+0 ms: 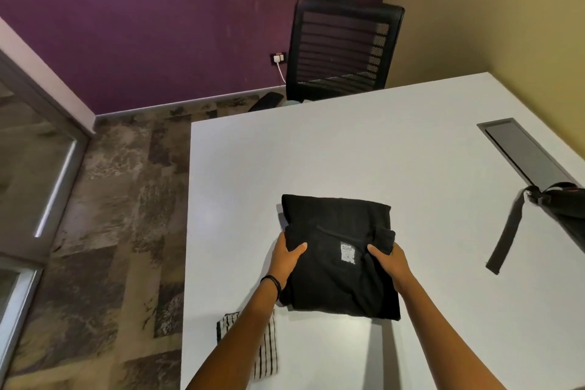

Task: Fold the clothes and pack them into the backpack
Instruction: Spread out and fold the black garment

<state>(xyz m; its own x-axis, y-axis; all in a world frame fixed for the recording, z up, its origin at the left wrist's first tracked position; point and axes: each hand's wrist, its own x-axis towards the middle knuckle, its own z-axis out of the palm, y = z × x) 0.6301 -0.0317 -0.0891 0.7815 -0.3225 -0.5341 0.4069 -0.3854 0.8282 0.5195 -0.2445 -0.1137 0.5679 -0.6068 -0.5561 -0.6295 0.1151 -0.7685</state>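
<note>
While left hand (286,258) and right hand (391,261) grip folded black garment (338,250) — thumbs on top, white table (411,149)

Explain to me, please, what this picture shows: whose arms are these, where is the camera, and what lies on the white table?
There is no machine here: a person works with bare hands. The one camera sits on the person's head and looks forward and down, so the arms enter from below. The left hand and the right hand each grip one side of a folded black garment, thumbs on top, on the white table. A striped cloth lies at the near edge, partly under the left arm. At the right, a dark bag, probably the backpack, is only partly in view; its strap lies on the table.
</note>
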